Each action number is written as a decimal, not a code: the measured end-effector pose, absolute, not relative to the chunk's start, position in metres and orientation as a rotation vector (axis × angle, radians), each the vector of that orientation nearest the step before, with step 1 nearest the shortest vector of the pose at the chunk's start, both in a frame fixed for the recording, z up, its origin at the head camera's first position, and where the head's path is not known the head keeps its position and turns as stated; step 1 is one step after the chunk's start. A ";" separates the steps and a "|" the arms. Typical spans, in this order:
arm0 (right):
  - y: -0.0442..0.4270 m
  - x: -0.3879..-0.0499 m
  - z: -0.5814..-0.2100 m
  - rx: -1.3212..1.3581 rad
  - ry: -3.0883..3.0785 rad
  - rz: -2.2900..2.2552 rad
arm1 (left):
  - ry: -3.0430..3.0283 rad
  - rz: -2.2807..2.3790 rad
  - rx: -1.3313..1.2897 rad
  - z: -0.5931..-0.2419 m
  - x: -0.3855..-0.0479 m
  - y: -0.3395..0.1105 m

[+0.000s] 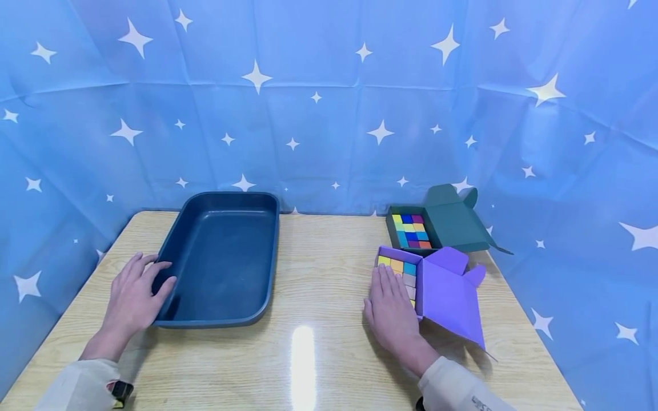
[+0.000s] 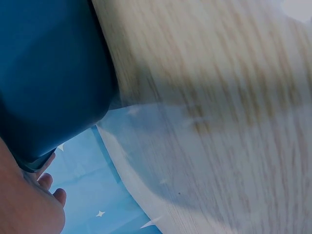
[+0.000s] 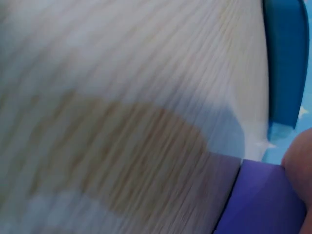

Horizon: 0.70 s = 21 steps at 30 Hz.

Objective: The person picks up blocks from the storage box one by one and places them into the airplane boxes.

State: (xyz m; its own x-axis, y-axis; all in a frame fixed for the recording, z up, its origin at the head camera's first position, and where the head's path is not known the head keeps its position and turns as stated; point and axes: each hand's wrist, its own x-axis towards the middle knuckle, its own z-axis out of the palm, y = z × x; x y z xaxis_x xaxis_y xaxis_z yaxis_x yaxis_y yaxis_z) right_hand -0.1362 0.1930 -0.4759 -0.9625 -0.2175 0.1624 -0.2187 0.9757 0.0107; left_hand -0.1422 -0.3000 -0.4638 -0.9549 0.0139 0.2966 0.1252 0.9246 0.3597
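Note:
My left hand (image 1: 135, 294) rests at the left rim of a dark blue rectangular tray (image 1: 221, 262), thumb and index finger reaching over the edge. In the left wrist view, part of that hand (image 2: 31, 204) shows beside the tray's corner (image 2: 53, 87). Over an open purple box (image 1: 420, 285) lies my right hand (image 1: 393, 317), its fingers extended across the colored blocks (image 1: 409, 279) inside. The right thumb is outside the box's left wall. Some blocks are hidden under the fingers. The right wrist view shows the purple box wall (image 3: 263, 200) beside a bit of the hand.
Just behind the purple box stands a dark green box (image 1: 389, 228), lid folded open to the right, holding several colored blocks (image 1: 411, 231). The purple lid (image 1: 454, 297) also spreads rightward. Both boxes and the tray stand on a wood-grain table (image 1: 324, 274), before a blue star-patterned cloth (image 1: 319, 142).

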 end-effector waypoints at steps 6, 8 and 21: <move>0.208 -0.136 -0.478 0.395 -2.904 0.014 | -2.787 -0.558 -0.103 -0.464 -0.142 -0.300; 0.214 -0.136 -0.478 0.407 -2.894 0.020 | -2.784 -0.560 -0.108 -0.464 -0.142 -0.300; 0.262 -0.133 -0.479 0.572 -2.880 -0.011 | -2.782 -0.558 -0.108 -0.463 -0.142 -0.300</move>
State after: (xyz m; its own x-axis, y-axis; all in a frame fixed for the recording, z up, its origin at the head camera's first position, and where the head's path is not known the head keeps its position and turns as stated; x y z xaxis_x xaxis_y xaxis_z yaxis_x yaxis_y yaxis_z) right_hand -0.1332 0.2622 -0.4793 -0.9038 -0.3790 0.1987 -0.3775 0.9248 0.0472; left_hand -0.1418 -0.3005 -0.4633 -0.9520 0.0146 0.3057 0.1314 0.9216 0.3652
